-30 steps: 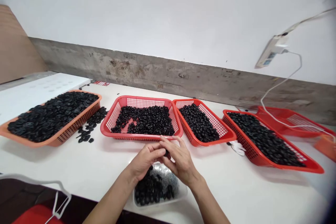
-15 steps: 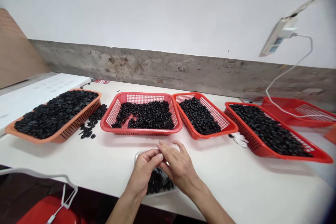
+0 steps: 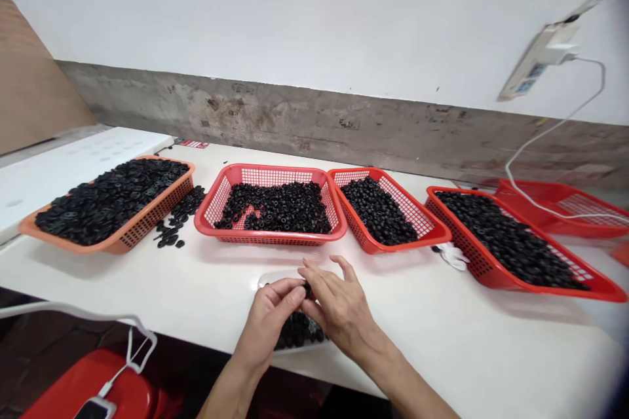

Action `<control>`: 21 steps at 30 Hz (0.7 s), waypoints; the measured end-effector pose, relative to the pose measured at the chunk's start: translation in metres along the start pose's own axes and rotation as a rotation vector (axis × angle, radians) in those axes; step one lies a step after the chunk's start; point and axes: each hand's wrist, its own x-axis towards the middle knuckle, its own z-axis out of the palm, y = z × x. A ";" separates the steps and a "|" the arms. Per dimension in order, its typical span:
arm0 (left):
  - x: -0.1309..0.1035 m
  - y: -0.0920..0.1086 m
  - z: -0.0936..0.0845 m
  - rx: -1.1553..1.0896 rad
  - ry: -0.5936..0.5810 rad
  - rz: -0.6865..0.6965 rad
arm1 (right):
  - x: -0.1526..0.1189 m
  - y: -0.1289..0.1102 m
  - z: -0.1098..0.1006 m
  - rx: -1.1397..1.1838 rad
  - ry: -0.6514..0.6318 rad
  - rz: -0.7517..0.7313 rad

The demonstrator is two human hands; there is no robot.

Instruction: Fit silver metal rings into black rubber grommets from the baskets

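Black, small, apparently round: the black piece sits between your hands, above the clear container near the table's near edge. Your left hand has thumb and forefinger closed on its left side. Your right hand meets it from the right, fingers partly bent, one finger raised clear; whether these fingers grip it or only steady it, you cannot tell from here.

Handling, as judged: light, probably rubber or plastic, fairly stiff with a little give, not fragile. Smooth and small enough to slip or roll; best taken by its outer edge with fingertip pads, opposite sides. Its finer shape is hidden by your fingers.

Below, more dark pieces lie in the container, partly covered by your hands. Just beyond, the pink-red basket holds small black rings, its floor showing at left. Touching or just beside it on the right, a red basket of black pieces; farther right, another red basket, well filled. A white crumpled item lies between those two. Far left, an orange basket heaped with flat black pieces, with loose pieces beside it on the white table.
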 end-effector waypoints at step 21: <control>-0.026 -0.023 -0.006 0.091 -0.161 0.021 | -0.003 -0.012 -0.032 -0.353 -0.218 -0.567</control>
